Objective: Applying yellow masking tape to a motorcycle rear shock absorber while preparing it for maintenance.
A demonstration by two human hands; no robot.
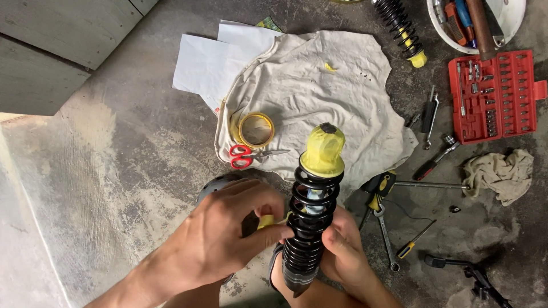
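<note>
A black shock absorber [311, 222] with a coil spring is held upright near the bottom centre of the view, its top end wrapped in yellow tape [323, 151]. The right hand [345, 251] is closed around the lower coils from the 3 o'clock side, thumb laid across the spring. The left hand [220, 239] is closed from the 9 o'clock side, its fingertips pinched together on a small yellow strip [268, 221] that touches the spring.

Everything rests on a stained concrete floor [131, 171]. At 12 o'clock from the hands a beige cloth [319, 85] is spread out, with a roll of yellow tape [256, 130] and red-handled scissors [248, 155] lying on its near left edge. White paper sheets [208, 63] are tucked under the cloth at 11 o'clock. A second black shock absorber [399, 28] with a yellow end lies at 1 o'clock. A red socket set case [495, 94] is open at 2 o'clock, and a white bowl [505, 23] of tools sits above it. Wrenches [383, 234] and a yellow-handled screwdriver [415, 242] lie at 3 o'clock, with a crumpled rag [498, 174] farther out. Grey boards [57, 40] are seen at the 10 o'clock corner.
</note>
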